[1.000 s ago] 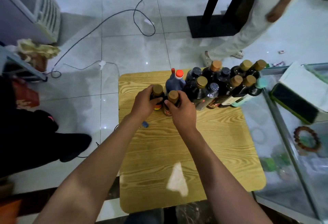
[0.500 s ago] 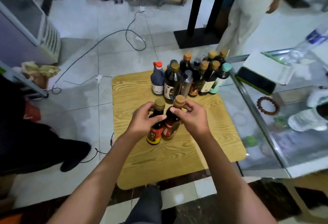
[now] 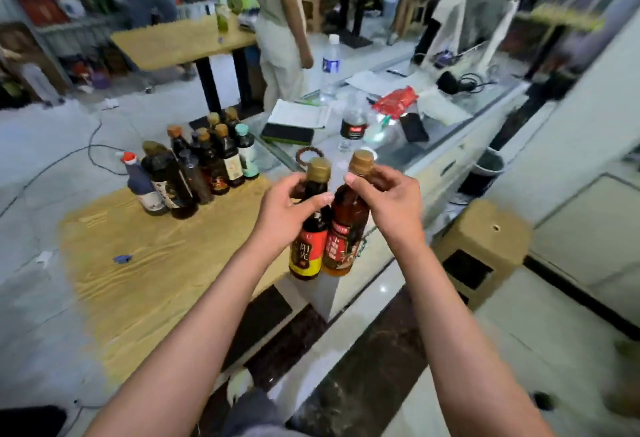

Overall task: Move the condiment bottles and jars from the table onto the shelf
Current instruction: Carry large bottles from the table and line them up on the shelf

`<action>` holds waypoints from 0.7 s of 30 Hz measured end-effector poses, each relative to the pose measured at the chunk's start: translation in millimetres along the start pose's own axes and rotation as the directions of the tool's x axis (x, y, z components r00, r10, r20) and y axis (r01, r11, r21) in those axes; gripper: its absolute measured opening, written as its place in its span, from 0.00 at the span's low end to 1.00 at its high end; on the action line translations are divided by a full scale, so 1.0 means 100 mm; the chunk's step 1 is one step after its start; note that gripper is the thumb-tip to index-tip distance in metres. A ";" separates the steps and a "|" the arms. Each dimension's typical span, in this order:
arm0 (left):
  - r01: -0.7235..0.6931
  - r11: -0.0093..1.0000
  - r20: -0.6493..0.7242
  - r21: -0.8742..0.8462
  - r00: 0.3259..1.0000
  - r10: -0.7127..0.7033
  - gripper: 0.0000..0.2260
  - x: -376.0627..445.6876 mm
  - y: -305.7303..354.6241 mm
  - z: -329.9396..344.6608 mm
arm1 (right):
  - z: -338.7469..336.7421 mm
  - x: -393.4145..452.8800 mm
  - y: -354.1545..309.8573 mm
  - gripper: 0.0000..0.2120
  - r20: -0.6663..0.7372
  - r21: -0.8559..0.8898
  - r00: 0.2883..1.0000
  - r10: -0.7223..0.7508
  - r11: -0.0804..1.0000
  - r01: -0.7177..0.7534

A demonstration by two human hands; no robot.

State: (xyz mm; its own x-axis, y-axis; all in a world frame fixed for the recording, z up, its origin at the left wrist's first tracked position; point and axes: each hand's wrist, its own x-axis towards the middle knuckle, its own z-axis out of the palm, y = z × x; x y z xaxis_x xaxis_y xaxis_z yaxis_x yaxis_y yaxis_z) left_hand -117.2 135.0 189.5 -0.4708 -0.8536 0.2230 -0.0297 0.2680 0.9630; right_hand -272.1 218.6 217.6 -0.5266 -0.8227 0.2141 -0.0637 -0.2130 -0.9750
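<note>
My left hand (image 3: 289, 209) grips the neck of a dark bottle with a red and yellow label (image 3: 308, 249). My right hand (image 3: 388, 199) grips the neck of an amber bottle with a red label (image 3: 344, 246). Both bottles hang side by side in the air, off the right edge of the wooden table (image 3: 149, 263). Several dark condiment bottles (image 3: 197, 166) stand in a cluster at the table's far side. No shelf for them is clearly visible; blurred racks line the far wall.
A glass counter (image 3: 433, 131) to the right carries papers, a phone, a red packet and two plastic bottles. A tan stool (image 3: 481, 246) stands on the floor at right. A person (image 3: 280, 21) stands by a second wooden table (image 3: 183, 41). Cables lie on the floor.
Both hands have lifted their bottles off the table and carried them right, past the table's edge. My view has swung up and to the right, showing the counter and room.
</note>
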 end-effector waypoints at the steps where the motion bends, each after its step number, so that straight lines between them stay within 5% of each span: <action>1: -0.021 1.000 0.028 -0.015 0.999 0.021 0.09 0.00 0.12 0.22 | -0.22 -0.07 -0.11 0.07 -0.047 0.003 0.999 -0.018 1.000 0.019; 9: -0.152 0.973 0.286 -0.176 0.938 0.198 0.09 -0.11 0.95 1.92 | -1.81 -0.68 -0.80 0.09 -0.399 -0.103 0.901 -0.171 0.985 0.141; 21: -0.179 0.920 0.605 -0.350 0.706 0.368 0.16 -0.39 1.71 4.16 | -3.63 -1.45 -1.34 0.08 -0.734 -0.349 0.587 -0.341 0.931 0.104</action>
State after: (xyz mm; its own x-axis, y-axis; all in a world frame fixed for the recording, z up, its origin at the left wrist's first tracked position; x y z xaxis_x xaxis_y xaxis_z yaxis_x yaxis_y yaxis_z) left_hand -470.6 399.9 282.3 -0.8769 -0.2340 0.4198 0.3655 0.2426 0.8987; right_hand -495.1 558.1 295.8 -0.9100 -0.0233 0.4141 -0.4100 -0.0998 -0.9066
